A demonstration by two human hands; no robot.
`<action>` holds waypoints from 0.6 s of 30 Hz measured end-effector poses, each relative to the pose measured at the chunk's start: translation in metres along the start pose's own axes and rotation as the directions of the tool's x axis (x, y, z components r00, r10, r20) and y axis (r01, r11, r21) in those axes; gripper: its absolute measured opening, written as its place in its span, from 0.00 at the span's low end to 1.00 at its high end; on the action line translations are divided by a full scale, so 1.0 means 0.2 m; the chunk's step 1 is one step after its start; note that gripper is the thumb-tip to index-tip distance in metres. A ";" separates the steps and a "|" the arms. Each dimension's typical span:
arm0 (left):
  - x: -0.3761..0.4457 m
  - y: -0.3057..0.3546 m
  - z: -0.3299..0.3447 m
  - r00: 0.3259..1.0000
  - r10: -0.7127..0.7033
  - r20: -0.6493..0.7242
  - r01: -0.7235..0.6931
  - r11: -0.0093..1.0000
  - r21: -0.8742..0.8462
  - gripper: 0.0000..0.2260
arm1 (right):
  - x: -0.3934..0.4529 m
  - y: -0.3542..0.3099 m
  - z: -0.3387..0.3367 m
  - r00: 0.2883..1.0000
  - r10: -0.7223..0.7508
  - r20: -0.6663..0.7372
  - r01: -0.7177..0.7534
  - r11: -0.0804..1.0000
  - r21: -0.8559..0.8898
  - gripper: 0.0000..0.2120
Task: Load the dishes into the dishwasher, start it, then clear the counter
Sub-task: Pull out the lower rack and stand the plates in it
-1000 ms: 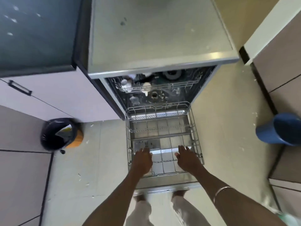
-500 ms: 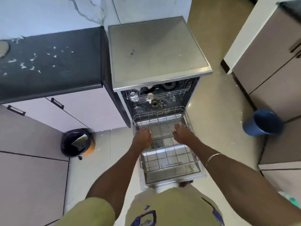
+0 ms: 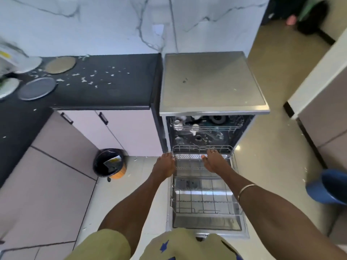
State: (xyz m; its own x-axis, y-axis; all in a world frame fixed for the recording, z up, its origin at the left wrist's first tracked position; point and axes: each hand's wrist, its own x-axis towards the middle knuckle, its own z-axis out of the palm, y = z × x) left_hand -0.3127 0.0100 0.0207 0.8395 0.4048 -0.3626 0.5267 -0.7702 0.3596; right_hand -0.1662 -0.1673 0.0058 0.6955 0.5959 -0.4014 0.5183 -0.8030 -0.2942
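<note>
The dishwasher [image 3: 212, 85] stands open with its door [image 3: 206, 225] folded down. The empty lower rack [image 3: 202, 196] is pulled out over the door. My left hand [image 3: 165, 165] lies palm down at the rack's far left corner, fingertips touching the rim. My right hand [image 3: 214, 161] rests on the far end of the rack with fingers spread, holding nothing. White cups [image 3: 178, 123] and a dark bowl sit in the upper rack inside. On the black counter [image 3: 112, 91] at the far left lie a beige plate [image 3: 60, 65], a grey plate [image 3: 37, 88] and a white plate [image 3: 7, 87].
White scraps are scattered over the counter. A black bin [image 3: 109, 164] with rubbish stands on the floor left of the dishwasher. A blue bucket [image 3: 328, 186] lies at the right by the cabinets. Someone's foot [image 3: 291, 19] shows at the top right.
The view has risen and pulled back. Both hands have slid from the rack's near edge to its far end by the opening. The rack has stayed pulled out.
</note>
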 end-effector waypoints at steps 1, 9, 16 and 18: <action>-0.02 -0.02 -0.02 1.000 -0.022 -0.017 0.022 1.000 0.001 0.20 | 0.02 -0.03 -0.02 1.000 -0.014 0.002 0.014 1.000 -0.009 0.26; -0.14 -0.41 -0.19 0.966 -0.213 -0.145 0.202 0.975 -0.088 0.20 | 0.17 -0.52 -0.04 0.985 -0.173 -0.028 0.170 0.982 -0.079 0.26; -0.23 -1.01 -0.47 0.936 -0.295 -0.193 0.262 0.948 -0.178 0.16 | 0.34 -1.17 0.10 0.966 -0.257 -0.007 0.255 0.962 -0.102 0.24; -0.25 -1.23 -0.56 0.930 -0.299 -0.215 0.261 0.947 -0.188 0.16 | 0.40 -1.39 0.15 0.964 -0.264 -0.014 0.262 0.961 -0.089 0.24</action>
State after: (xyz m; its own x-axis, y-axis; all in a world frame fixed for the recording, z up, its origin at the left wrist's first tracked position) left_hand -0.4684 0.2342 0.0460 0.6517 0.7125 -0.2602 0.7431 -0.5308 0.4075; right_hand -0.2704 0.1028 0.0289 0.5405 0.7871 -0.2972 0.7249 -0.6150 -0.3103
